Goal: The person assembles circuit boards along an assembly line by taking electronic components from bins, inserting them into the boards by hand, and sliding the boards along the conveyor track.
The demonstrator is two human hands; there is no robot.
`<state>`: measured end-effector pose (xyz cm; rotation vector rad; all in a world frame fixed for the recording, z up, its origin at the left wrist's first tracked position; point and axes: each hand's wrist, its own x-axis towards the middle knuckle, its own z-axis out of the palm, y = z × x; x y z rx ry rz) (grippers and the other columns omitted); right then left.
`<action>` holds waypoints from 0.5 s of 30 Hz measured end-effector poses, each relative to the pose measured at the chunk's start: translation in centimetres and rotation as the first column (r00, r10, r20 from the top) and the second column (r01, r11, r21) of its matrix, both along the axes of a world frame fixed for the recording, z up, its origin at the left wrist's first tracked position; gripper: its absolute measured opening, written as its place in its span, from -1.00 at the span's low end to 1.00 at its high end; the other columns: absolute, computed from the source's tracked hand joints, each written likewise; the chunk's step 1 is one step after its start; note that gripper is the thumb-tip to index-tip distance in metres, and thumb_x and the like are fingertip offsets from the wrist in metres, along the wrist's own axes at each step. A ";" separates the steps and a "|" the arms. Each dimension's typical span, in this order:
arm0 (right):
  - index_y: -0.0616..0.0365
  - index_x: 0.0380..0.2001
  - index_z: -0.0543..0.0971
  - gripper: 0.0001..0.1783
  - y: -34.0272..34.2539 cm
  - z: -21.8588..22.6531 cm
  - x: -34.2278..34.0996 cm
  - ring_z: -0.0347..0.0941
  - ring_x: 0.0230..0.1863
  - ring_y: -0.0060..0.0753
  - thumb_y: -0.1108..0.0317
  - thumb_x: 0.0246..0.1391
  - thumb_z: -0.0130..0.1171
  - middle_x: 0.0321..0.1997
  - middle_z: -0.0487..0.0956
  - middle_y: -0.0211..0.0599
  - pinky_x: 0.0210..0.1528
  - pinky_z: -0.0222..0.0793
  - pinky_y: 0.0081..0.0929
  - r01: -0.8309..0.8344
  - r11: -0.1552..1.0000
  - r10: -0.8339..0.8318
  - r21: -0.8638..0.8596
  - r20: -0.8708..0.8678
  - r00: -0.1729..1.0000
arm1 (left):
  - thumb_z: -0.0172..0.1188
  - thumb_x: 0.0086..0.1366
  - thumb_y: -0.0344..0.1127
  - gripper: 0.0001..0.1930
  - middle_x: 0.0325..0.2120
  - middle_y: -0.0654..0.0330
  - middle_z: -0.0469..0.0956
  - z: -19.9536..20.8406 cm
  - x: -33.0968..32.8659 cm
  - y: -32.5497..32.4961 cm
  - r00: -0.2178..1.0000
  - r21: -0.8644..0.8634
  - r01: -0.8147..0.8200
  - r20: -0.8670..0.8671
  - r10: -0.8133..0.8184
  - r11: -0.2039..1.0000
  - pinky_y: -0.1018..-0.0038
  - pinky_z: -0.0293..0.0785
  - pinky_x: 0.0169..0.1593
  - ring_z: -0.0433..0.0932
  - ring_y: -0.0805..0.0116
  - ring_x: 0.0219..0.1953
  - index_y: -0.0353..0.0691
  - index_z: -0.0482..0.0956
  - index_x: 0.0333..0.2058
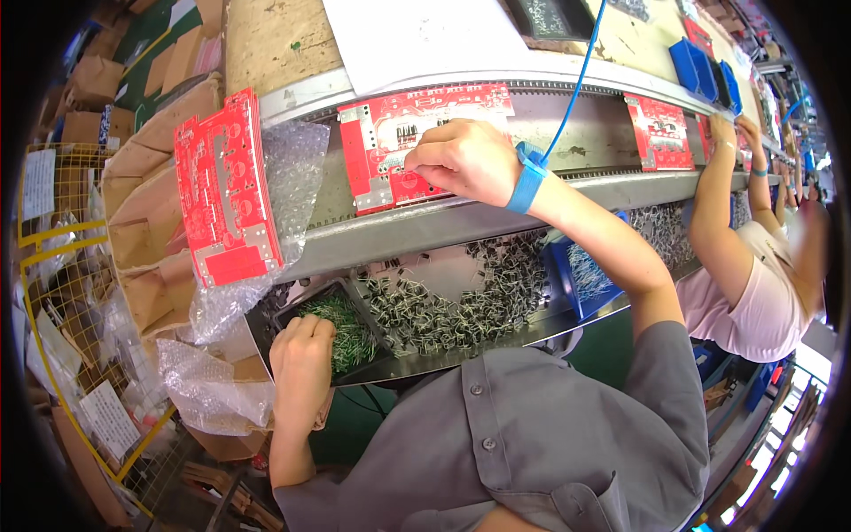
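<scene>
My right hand [468,163], with a blue wrist strap [527,180] and cord, is over a red circuit board [358,147] on the conveyor rails. Its thumb and fingertips are pinched together at the board; whatever they hold is too small to make out. Several dark parts stand on the board beside the fingers. My left hand [302,362] is at the left edge of a black bin [379,341] of thin green leaded parts [346,330]. Those fingers are curled in, and they hide anything between them.
Loose black leaded components [443,306] fill the tray before me; a blue bin [560,277] stands to its right. Stacked red boards [229,186] lean at left by bubble wrap [297,168]. Another board [658,133] sits farther along the conveyor. At right, a co-worker's arms [716,191] reach over the line.
</scene>
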<state>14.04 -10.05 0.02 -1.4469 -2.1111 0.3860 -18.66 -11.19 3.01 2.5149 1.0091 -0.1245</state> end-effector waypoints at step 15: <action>0.11 -0.36 0.58 -0.79 -0.5 -1.0 -0.7 0.45 -0.30 -0.28 0.41 -0.19 0.18 -0.41 0.52 -0.36 -0.22 0.37 -0.36 -0.056 0.987 0.012 0.153 0.277 0.961 | 0.13 0.08 -0.62 -0.91 -0.48 0.13 0.50 2.0 1.9 1.0 0.918 -0.083 -0.065 0.385 0.092 0.994 0.32 0.31 -0.07 0.48 0.15 -0.33 -0.32 0.54 -0.42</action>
